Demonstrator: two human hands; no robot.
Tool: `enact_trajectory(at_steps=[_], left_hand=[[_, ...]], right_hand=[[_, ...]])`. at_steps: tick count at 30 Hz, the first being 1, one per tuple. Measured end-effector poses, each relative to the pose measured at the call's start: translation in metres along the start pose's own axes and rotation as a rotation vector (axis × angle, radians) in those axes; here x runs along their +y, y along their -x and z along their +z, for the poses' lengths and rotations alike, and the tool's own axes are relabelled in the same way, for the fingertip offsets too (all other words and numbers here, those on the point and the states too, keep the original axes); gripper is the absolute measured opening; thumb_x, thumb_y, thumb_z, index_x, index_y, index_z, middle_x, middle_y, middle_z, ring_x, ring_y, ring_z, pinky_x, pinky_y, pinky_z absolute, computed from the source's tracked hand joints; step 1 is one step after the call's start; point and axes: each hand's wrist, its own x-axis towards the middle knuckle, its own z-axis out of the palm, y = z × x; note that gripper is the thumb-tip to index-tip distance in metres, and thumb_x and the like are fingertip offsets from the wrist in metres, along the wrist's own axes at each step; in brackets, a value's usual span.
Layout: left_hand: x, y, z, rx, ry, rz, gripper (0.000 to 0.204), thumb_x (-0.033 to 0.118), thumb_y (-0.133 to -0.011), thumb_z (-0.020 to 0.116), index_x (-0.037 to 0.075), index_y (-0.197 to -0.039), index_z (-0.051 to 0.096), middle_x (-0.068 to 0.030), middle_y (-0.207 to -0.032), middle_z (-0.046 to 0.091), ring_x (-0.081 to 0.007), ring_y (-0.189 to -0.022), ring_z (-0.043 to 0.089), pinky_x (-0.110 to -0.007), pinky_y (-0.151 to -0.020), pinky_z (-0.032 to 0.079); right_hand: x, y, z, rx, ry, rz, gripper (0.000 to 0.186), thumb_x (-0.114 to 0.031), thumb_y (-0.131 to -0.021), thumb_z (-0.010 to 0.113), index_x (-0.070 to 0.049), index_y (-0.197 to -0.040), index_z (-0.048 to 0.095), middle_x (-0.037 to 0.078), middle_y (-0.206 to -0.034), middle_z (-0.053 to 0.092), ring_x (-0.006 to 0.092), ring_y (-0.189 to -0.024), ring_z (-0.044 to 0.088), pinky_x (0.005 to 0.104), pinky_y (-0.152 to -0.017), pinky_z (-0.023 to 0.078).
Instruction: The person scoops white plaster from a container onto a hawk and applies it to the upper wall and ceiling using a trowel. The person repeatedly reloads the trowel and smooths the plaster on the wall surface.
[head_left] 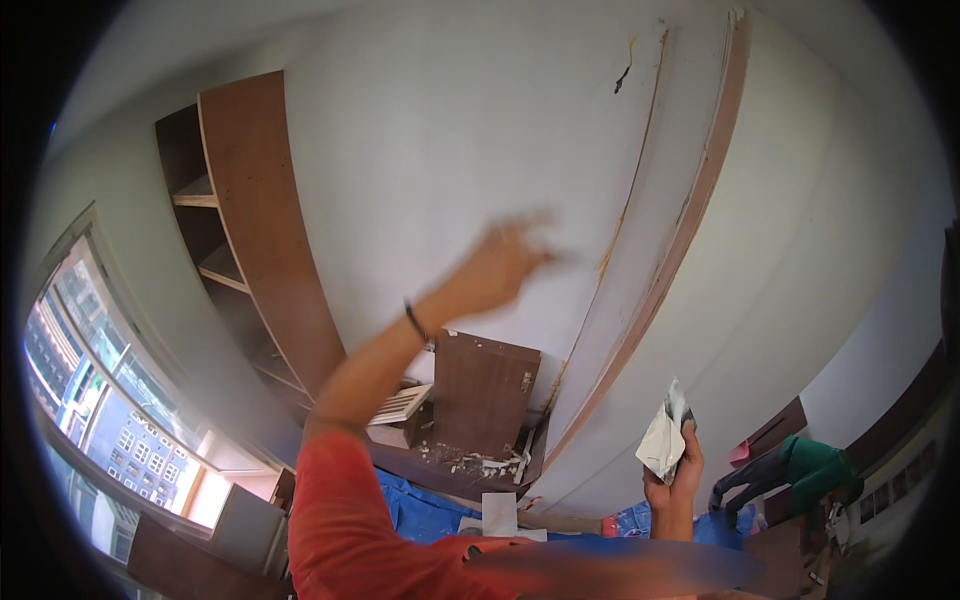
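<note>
My left arm, in a red sleeve with a black wristband [414, 320], reaches up across the white wall [430, 180]. At its end my left hand [500, 262] is smeared by motion. A faint dark streak is by its fingertips, too blurred to name, and whether the fingers hold it does not show. Lower right, my right hand [680, 480] is closed round the lower part of a white crumpled packet [662, 440]. The packet's top is pointed and looks open. A small dark part shows between it and the fingers. Between my hands and the wall's brown-edged trim [690, 220] there is some distance.
A brown shelf unit [250, 190] stands left, beside a window [120, 400]. Below are a brown panel [485, 390], loose debris [470, 458] and blue sheeting [415, 508]. A wire [624, 78] sticks out high on the wall. A person in green [815, 470] bends over at far right.
</note>
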Motion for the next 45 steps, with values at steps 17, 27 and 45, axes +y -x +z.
enact_trajectory(at_steps=[17,27,45], left_hand=[[-0.125,-0.214,-0.167,0.502,-0.816,0.005,0.022,0.012,-0.098,0.055,0.004,-0.113,0.071,-0.0232,-0.164,0.026,-0.0391,-0.142,0.038,-0.057,-0.109,0.034],[-0.128,-0.224,-0.159,0.423,-0.818,0.015,0.024,0.014,-0.100,0.054,0.004,-0.116,0.070,-0.0189,-0.163,0.034,-0.0388,-0.142,0.039,-0.057,-0.111,0.034],[-0.157,-0.260,-0.144,1.140,1.518,-0.332,0.019,0.012,-0.105,0.041,0.008,-0.117,0.055,-0.0099,-0.111,0.061,-0.0222,-0.094,0.058,-0.041,-0.087,0.049]], right_hand=[[0.030,-0.012,-0.036,0.181,0.104,-0.138,0.042,-0.032,-0.103,0.056,-0.007,-0.136,0.058,0.008,-0.127,0.067,0.0248,-0.113,0.067,0.0403,-0.095,0.056],[0.034,-0.016,-0.042,0.165,0.094,-0.136,0.042,-0.034,-0.103,0.055,-0.007,-0.137,0.058,0.007,-0.128,0.067,0.0241,-0.113,0.067,0.0397,-0.095,0.056],[0.026,-0.014,-0.046,0.180,0.093,-0.123,0.043,-0.034,-0.103,0.055,-0.008,-0.137,0.057,0.007,-0.129,0.066,0.0243,-0.113,0.067,0.0397,-0.094,0.057]])
